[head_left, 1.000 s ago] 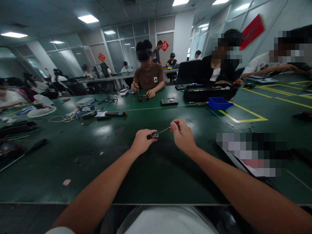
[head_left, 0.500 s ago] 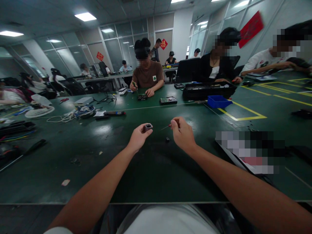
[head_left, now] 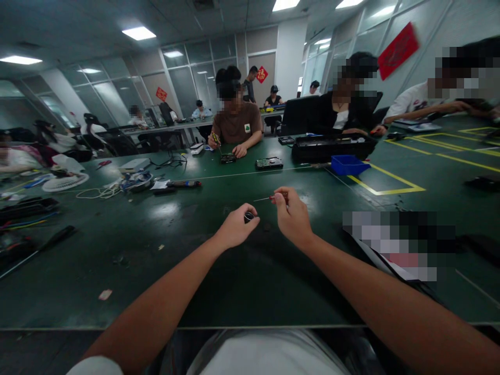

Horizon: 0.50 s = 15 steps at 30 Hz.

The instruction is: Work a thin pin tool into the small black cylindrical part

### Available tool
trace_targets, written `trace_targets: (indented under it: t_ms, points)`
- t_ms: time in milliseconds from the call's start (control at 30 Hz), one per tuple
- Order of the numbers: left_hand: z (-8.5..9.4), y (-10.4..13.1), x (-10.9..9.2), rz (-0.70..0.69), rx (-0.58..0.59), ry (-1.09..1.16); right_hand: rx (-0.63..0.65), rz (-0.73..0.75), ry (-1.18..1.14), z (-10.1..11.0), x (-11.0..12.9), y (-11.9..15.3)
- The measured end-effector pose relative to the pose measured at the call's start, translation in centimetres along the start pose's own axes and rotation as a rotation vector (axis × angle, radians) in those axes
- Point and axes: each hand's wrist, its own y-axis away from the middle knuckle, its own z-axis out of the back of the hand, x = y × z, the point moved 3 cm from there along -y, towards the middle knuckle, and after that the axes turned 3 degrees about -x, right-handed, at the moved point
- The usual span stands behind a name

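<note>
My left hand [head_left: 234, 227] is closed around a small cylindrical part [head_left: 248, 216] with a dark round opening facing up. The fingers cover most of its body, so its exact kind is unclear. To the right, my right hand [head_left: 292, 214] pinches a thin screwdriver [head_left: 272, 198] by its red handle. Its slim metal shaft points left, above and a little beyond the left hand. The screwdriver tip and the cylindrical part are apart. Both hands are over the green table [head_left: 219, 291].
A co-worker opposite works with a screwdriver on a dark device [head_left: 228, 158]. Beside it lies a hard drive [head_left: 269, 163]. A blue bin [head_left: 349, 165] and a long black casing [head_left: 332, 148] stand at the right. Leftward lie a dark tool [head_left: 183, 184] and bundled cables [head_left: 135, 180].
My left hand has moved right and toward me with the cylindrical part. A small dark piece that lay between the hands no longer shows clearly. My right hand keeps its place, its screwdriver more level.
</note>
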Motion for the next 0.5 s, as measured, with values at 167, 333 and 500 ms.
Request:
trace_targets:
  t_ms: [167,333,500]
  points:
    - [-1.7,-0.7,-0.5,-0.148,0.198,-0.258,-0.007,0.002,0.001,0.1,0.0,0.0]
    - [-3.2,-1.5,-0.2,-0.174,0.290,-0.439,-0.001,0.002,0.001,0.1,0.1,0.0]
    - [-3.1,-2.1,-0.2,-0.181,0.307,-0.479,0.006,0.001,-0.012,0.0,0.2,0.0]
